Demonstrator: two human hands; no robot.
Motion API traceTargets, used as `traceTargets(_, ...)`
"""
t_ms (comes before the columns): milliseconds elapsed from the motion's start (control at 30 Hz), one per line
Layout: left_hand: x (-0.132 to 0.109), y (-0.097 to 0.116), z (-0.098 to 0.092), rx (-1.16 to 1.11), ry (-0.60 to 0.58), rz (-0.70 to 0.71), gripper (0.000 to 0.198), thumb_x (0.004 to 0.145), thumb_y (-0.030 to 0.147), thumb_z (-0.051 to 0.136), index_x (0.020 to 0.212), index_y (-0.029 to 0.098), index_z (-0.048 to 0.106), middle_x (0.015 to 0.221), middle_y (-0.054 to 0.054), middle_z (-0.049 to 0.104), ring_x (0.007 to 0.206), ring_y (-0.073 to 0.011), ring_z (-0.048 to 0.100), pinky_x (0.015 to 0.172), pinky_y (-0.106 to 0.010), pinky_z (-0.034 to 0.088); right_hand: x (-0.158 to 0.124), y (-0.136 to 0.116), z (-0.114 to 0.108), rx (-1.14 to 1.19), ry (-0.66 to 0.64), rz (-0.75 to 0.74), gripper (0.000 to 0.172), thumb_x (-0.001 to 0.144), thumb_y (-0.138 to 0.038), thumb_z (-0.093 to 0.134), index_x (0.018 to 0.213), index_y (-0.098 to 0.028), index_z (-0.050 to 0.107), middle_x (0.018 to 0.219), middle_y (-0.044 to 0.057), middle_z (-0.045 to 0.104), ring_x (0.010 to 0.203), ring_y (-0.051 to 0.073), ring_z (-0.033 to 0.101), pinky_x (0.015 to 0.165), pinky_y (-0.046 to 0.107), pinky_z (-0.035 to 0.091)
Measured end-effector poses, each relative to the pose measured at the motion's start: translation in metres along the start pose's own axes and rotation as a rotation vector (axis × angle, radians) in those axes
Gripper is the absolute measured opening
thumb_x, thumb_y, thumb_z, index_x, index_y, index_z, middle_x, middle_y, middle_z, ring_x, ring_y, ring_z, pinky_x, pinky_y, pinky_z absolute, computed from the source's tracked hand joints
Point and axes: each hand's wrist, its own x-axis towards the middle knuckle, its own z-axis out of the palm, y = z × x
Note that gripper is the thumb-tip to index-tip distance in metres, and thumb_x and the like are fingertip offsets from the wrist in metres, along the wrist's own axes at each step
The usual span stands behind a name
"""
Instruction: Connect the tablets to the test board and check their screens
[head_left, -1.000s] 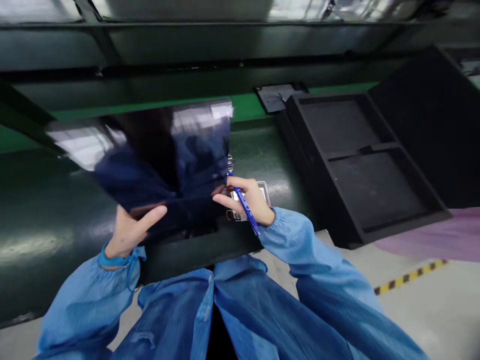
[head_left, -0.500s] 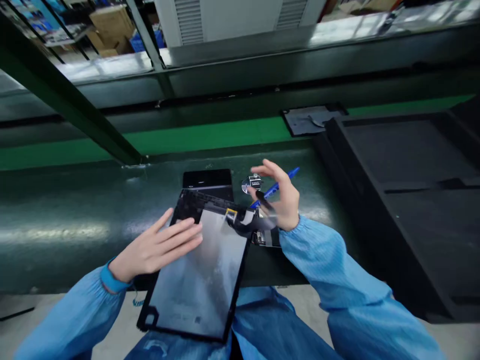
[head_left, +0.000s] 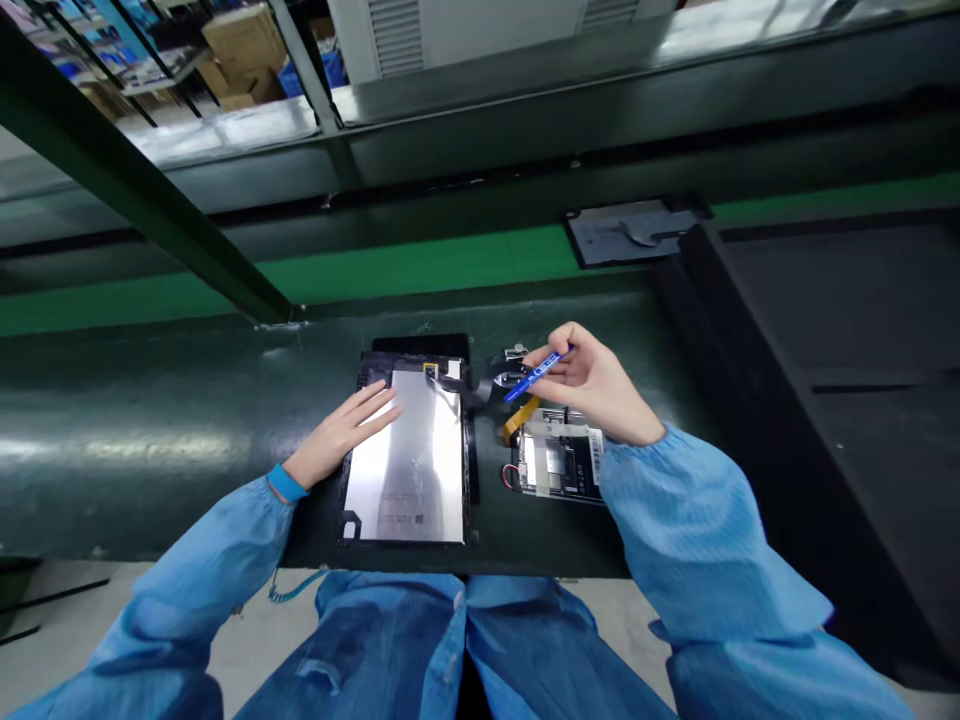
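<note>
My left hand (head_left: 341, 435) lies with fingers stretched out across the left edge of a tablet display panel (head_left: 409, 470), whose silvery back faces up. A dark ribbon cable (head_left: 478, 392) runs from the panel's top towards the right. My right hand (head_left: 607, 395) grips a slim blue pen (head_left: 534, 378), tip pointing down and left near the end of that cable. Under the right hand lies an opened device (head_left: 559, 460) with exposed circuitry, an orange flex cable (head_left: 519, 420) and a red wire. Partly hidden behind the pen is a small metal tally counter (head_left: 516, 353).
A black slab (head_left: 420, 344) lies partly beneath the panel. Another panel (head_left: 622, 232) rests on the green strip at the back. A big black tray (head_left: 862, 420) takes up the right side. A green post (head_left: 150, 180) slants down at left.
The display panel has gone from tilted over the table edge to flat and straight on the table. My right hand has picked up the blue pen. The opened device is now more exposed.
</note>
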Motion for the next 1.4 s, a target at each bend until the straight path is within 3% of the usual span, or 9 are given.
traceTargets(167,0.001,0.004,-0.016,0.020,-0.231,-0.139,0.065,0.098,0.003,0.026,0.156,0.031,0.025,0.165,-0.011,0.021,0.153,-0.0269,0.016,0.120,-0.058,0.026,-0.008,-0.013,-0.004,-0.020,-0.026,0.050,0.053,0.066,-0.026,0.083,0.083,-0.024,0.033,0.085,-0.001,0.069,0.072,0.013,0.071,0.068,0.026,0.060)
traceTargets(300,0.020,0.028,-0.039,-0.028,-0.163,-0.250,0.062,0.093,0.003,0.032,0.153,0.020,0.033,0.164,-0.014,0.023,0.153,-0.0304,0.010,0.120,-0.065,0.016,-0.014,-0.011,0.012,-0.076,-0.112,-0.048,0.041,0.074,-0.022,0.075,0.081,-0.024,0.034,0.084,0.001,0.072,0.077,0.016,0.073,0.068,0.027,0.059)
traceTargets(500,0.085,0.080,-0.032,-0.454,0.071,-0.312,0.025,0.085,0.018,0.056,0.106,0.015,0.069,0.108,-0.007,0.074,0.104,-0.0219,0.067,0.113,-0.050,0.038,-0.022,0.009,0.046,-0.152,-0.202,-0.163,0.032,0.080,-0.017,0.069,0.080,-0.023,0.038,0.083,0.000,0.071,0.079,0.013,0.072,0.073,0.025,0.057)
traceTargets(667,0.099,0.083,-0.017,-0.706,0.011,-0.378,0.011,0.078,0.014,0.055,0.073,0.017,0.064,0.074,-0.001,0.069,0.075,-0.0162,0.061,0.078,-0.032,0.048,-0.025,0.013,0.054,-0.179,-0.245,-0.185,0.029,0.082,-0.015,0.065,0.081,-0.023,0.038,0.085,-0.001,0.071,0.080,0.012,0.071,0.076,0.024,0.056)
traceTargets(867,0.099,0.086,-0.015,-0.799,-0.019,-0.461,0.010,0.076,0.017,0.055,0.066,0.019,0.055,0.069,0.000,0.063,0.069,-0.0141,0.058,0.067,-0.027,0.044,-0.028,0.015,0.063,-0.121,-0.214,-0.139,0.029,0.082,-0.017,0.066,0.079,-0.023,0.037,0.082,-0.001,0.068,0.081,0.014,0.071,0.073,0.025,0.056)
traceTargets(1033,0.076,0.081,-0.028,-0.700,0.154,-0.520,0.018,0.088,0.026,0.053,0.075,0.018,0.062,0.079,-0.003,0.069,0.080,-0.0172,0.063,0.076,-0.029,0.046,-0.027,0.015,0.060,-0.126,-0.136,-0.146,0.031,0.079,-0.013,0.067,0.080,-0.024,0.037,0.081,-0.002,0.070,0.079,0.013,0.072,0.075,0.026,0.056)
traceTargets(1133,0.041,0.067,-0.040,-0.252,0.241,-0.737,0.027,0.094,0.036,0.046,0.083,0.019,0.065,0.086,-0.006,0.070,0.082,-0.0196,0.064,0.075,-0.030,0.044,-0.024,0.010,0.050,-0.186,0.009,-0.178,0.031,0.078,-0.014,0.069,0.082,-0.024,0.041,0.082,-0.002,0.072,0.080,0.014,0.073,0.078,0.028,0.058)
traceTargets(1233,0.011,0.053,-0.041,-0.121,0.012,-0.936,0.030,0.092,0.047,0.050,0.084,0.021,0.062,0.071,-0.002,0.064,0.064,-0.0185,0.058,0.062,-0.029,0.037,-0.019,0.005,0.036,-0.295,0.123,-0.215,0.026,0.081,-0.021,0.071,0.090,-0.024,0.047,0.090,0.000,0.074,0.090,0.019,0.074,0.085,0.034,0.059)
traceTargets(1400,-0.003,0.044,-0.029,-0.606,-0.157,-0.984,0.032,0.083,0.052,0.062,0.077,0.021,0.056,0.061,0.003,0.054,0.059,-0.0157,0.051,0.058,-0.027,0.036,-0.009,0.019,0.007,-0.781,0.357,-0.347,0.022,0.085,-0.026,0.071,0.079,-0.024,0.049,0.102,0.004,0.076,0.102,0.027,0.072,0.091,0.046,0.059)
